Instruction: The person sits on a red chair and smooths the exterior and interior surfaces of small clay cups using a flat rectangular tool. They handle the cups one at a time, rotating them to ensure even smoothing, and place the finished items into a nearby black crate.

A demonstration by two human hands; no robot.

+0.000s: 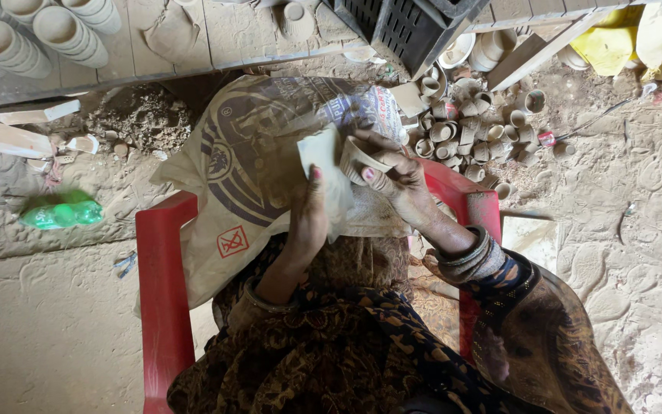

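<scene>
gripping a small pale clay cup (355,159), right hand (401,180); left hand (308,211) clasps cloth (329,172).

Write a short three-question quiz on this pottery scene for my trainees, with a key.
1. True or false: the right hand holds a small clay cup.
2. What does the left hand hold against the cup? A) a brush B) a pale cloth C) a knife
3. What colour is the chair under the printed sack?

Key: 1 true. 2 B. 3 red.
</scene>
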